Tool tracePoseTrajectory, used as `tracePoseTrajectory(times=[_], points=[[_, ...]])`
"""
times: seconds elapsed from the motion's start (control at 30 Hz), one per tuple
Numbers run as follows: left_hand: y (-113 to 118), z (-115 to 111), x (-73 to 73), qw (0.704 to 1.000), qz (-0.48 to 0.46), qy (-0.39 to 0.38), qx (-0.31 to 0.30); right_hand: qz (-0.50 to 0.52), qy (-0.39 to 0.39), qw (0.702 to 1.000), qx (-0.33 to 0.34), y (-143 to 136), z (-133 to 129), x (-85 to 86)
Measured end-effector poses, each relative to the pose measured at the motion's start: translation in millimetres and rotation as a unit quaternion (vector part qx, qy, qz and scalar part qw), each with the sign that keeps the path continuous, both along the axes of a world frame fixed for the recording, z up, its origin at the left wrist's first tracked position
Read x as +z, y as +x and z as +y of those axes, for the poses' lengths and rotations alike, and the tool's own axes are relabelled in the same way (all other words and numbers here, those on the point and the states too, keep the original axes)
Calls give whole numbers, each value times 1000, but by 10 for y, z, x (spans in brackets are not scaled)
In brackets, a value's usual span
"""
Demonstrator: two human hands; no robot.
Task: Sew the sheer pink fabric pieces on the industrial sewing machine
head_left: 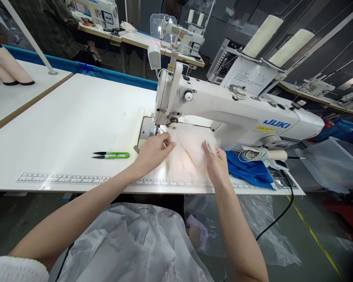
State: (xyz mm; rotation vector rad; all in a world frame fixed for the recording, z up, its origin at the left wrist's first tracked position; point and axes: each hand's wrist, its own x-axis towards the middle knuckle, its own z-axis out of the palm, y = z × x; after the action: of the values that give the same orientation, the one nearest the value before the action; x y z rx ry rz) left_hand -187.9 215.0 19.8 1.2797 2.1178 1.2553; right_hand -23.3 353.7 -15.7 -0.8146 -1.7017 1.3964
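Note:
Pale pink sheer fabric [184,156] lies gathered on the sewing machine's table, right of the needle area. My right hand [217,162] pinches its right side between thumb and fingers. Close to the presser foot [158,130], my left hand [155,150] is closed, thumb and fingertips together at the fabric's left edge; what is in the pinch is too small to make out. The white sewing machine [217,102] stands just beyond both hands. Left of my left hand lie green thread snips [111,155], apart from the fabric.
A printed ruler [76,180] runs along the table's front edge. At right are a blue cloth [248,170], a coil of cord [253,154] and a clear plastic bin [335,164]. Thread cones [263,37] stand behind the machine. A person [47,29] is at the far left.

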Motion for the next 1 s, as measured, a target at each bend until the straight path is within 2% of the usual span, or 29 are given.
tracePoseTrajectory(times=[0.17,0.27,0.37,0.43,0.5,0.63,0.67,0.83,0.9,1.0], points=[[12,48,-104,999,-23,32,-12,16,0,999,-34,20,39,-6],[-11,-2,-165,999,-32,33,-5,26,-1,998,-57,32,74,3],[33,-85,-181,994,89,52,27,32,-5,997,-63,41,96,20],[99,-106,-166,975,204,85,29,35,-9,997,-62,41,93,34],[171,-79,-132,967,230,105,3,40,-14,997,-60,38,76,48],[272,50,-46,992,83,76,-53,53,-26,997,-56,37,31,70],[291,77,-31,993,76,70,-55,56,-29,997,-54,41,22,73],[388,174,-12,966,239,93,-41,72,-40,996,-40,82,9,50],[417,231,-14,961,252,95,-60,77,-43,995,-37,90,14,32],[444,318,-27,957,265,48,-108,84,-48,995,-38,86,11,24]])
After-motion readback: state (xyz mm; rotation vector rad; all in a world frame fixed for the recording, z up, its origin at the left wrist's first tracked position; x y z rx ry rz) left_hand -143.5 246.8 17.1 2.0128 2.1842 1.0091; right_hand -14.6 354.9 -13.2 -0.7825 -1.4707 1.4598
